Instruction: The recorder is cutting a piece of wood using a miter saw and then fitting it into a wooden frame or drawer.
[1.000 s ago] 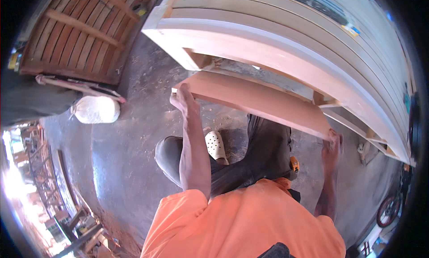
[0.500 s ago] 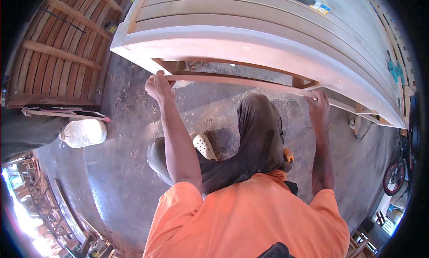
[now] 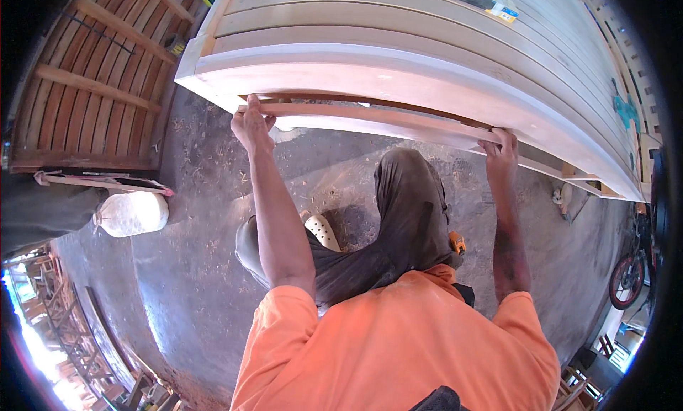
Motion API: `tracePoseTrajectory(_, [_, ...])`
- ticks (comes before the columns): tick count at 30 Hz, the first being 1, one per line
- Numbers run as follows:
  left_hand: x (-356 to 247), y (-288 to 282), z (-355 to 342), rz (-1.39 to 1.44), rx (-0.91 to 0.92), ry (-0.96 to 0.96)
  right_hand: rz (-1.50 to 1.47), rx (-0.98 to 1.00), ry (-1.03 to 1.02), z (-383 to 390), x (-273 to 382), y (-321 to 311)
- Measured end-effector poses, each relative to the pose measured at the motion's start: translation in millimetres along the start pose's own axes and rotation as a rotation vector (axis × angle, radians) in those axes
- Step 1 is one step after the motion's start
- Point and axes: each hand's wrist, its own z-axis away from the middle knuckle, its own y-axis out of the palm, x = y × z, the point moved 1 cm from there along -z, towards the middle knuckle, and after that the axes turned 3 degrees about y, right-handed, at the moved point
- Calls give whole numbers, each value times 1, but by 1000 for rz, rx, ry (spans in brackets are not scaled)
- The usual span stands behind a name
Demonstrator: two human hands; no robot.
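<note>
A long, narrow wooden board (image 3: 377, 118) lies level along the opening under the front rail of a pale slatted wooden furniture frame (image 3: 284, 73). My left hand (image 3: 252, 126) grips its left end, fingers curled over the edge. Toward the other end, my right hand (image 3: 501, 152) holds the board with bent fingers on its upper edge. A slim dark gap shows between the board and the rail above. How far the board reaches inside the frame is hidden.
A brown slatted wooden panel (image 3: 99, 84) stands at the left, with a white plastic jug (image 3: 134, 213) below it. An orange tape measure (image 3: 457, 243) is by my right knee. A wheel (image 3: 626, 281) shows at the far right, and stacked wood at the lower left.
Both hands have pushed the board up and forward, closer to the rail. The opening behind it now looks narrower, and both hands still hold on.
</note>
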Motion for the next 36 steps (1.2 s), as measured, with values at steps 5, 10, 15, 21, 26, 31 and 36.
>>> tracePoseTrajectory(5, [-2,-1,0,116,-53,-15,-179,-282,341,10,8,9])
tracePoseTrajectory(10, [10,7,-3,212,-56,-6,-193,-330,404,3,-7,10])
tracePoseTrajectory(15, [39,8,-12,274,-108,43,-122,-293,361,-5,-3,11])
tracePoseTrajectory(21, [102,60,44,151,-71,200,-47,-258,347,-7,-23,4])
tracePoseTrajectory(26, [139,80,38,283,-64,-199,-56,-225,423,-11,26,9])
tracePoseTrajectory(31, [135,95,42,271,-43,-203,-460,-278,542,-13,4,6])
tracePoseTrajectory(36, [116,89,43,371,-24,-258,-646,-190,659,-25,-10,0])
